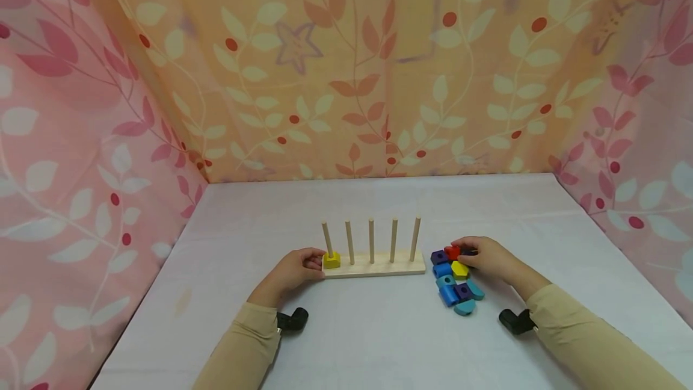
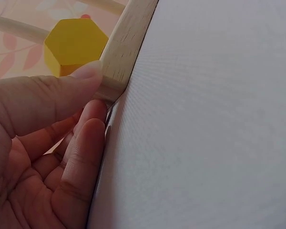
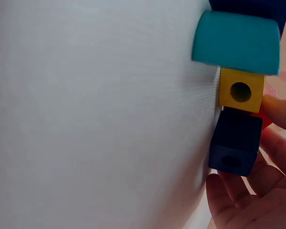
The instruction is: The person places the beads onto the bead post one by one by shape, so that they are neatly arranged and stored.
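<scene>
Plainly pale, five-pegged rack [image 1: 381,266] in curled left fingers [image 2: 80,164], red block [image 1: 452,252] between right fingers [image 3: 280,149].

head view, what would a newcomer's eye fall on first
Probably the bright floral cloth filling the background. Next, below the centre, the wooden board with five upright pegs, a yellow block on the leftmost. Right of the board lies a cluster of coloured blocks, the right hand at its far end.

2 hands [image 1: 295,268] [image 1: 489,255] apart — fingers [image 2: 76,171] bent
</scene>
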`<state>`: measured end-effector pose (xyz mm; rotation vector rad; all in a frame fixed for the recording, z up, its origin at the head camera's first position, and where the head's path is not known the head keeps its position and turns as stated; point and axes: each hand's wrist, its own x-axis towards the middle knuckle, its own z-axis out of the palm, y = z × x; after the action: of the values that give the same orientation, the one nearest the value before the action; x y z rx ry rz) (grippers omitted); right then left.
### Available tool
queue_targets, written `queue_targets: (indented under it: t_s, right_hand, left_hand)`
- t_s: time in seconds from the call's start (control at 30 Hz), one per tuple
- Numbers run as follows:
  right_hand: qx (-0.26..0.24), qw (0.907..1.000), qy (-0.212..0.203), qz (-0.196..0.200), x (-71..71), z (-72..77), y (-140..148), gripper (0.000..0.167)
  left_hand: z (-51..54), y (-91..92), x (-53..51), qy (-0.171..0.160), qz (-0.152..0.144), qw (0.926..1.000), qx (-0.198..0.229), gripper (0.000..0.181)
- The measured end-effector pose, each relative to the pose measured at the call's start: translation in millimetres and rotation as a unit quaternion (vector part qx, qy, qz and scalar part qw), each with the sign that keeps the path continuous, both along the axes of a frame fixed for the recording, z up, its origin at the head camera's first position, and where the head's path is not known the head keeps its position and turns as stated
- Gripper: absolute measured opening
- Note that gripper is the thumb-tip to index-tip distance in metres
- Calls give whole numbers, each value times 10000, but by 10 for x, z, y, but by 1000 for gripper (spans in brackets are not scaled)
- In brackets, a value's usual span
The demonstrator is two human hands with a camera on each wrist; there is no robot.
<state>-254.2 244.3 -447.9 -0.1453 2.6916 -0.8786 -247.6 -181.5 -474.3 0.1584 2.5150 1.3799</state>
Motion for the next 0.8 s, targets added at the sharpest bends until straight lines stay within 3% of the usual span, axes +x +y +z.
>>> queue_targets:
  t_s: [0.3,0.47,0.8]
  right_hand:
    - [39,10000,-74,25,-32,19,-35,43]
    - [-12,10000,-61,50,-44,36,-67,32]
    - [-234,9994,73,-250,-82,19,-8,34]
  left_hand:
    - [6,-4,1,12,-64,10000,70,47]
    - [-19,-18,-11,35,-81,9999,95,47]
    - [-17,-20,-13,-12,-104,9999,49,49]
